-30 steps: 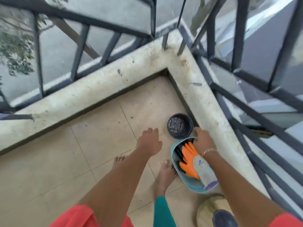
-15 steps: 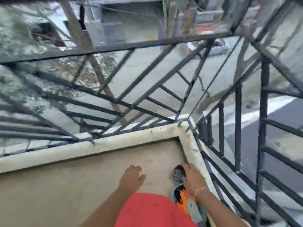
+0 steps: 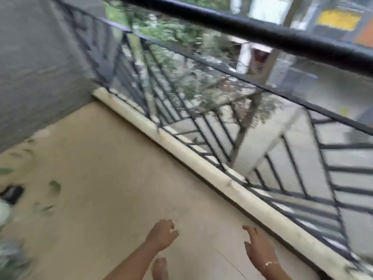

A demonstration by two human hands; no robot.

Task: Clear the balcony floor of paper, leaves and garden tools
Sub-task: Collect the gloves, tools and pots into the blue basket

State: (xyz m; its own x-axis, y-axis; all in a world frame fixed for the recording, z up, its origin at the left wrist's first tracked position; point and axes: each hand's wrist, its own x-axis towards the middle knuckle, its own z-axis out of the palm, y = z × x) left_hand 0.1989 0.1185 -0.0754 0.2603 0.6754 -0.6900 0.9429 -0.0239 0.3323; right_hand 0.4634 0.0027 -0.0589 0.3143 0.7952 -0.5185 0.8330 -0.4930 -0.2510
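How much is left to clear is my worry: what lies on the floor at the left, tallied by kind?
Green leaves: at least 5 (blur prevents an exact count)
Dark object: 1
Pale object, cut off by the frame edge: 1
Total: at least 7

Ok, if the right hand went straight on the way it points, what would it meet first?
Likely the pale curb under the railing. The right hand, open and empty, points across bare floor toward it; blur leaves depth unsure.
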